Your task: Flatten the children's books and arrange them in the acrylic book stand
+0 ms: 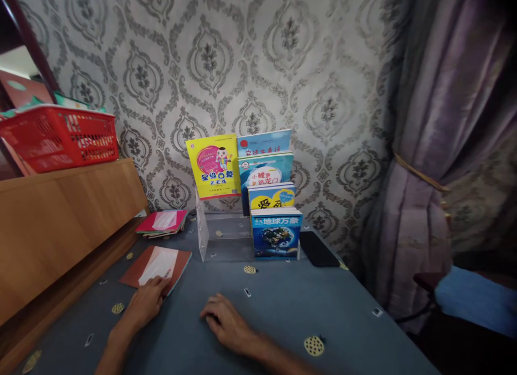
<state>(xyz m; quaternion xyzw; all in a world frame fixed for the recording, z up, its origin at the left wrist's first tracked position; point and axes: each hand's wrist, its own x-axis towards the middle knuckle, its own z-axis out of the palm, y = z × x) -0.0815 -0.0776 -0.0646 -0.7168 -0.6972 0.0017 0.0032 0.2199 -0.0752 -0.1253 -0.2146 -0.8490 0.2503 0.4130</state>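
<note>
My left hand is at the near edge of a reddish-brown book with a white label, which lies on the table. Its fingers bend over the cover, with the thumb by the right edge. Resting on the tabletop to the right, my right hand has its fingers curled in, and nothing shows in them. Beyond the hands stands a clear acrylic book rack. A yellow workbook fills its upper left. On the right, several books step down to a blue book with a globe in front.
A pink-covered pile of booklets lies at the back left. Beside the rack is a black flat object. A wooden ledge carries a red basket on the left. A curtain hangs at right, past the blue-grey tablecloth.
</note>
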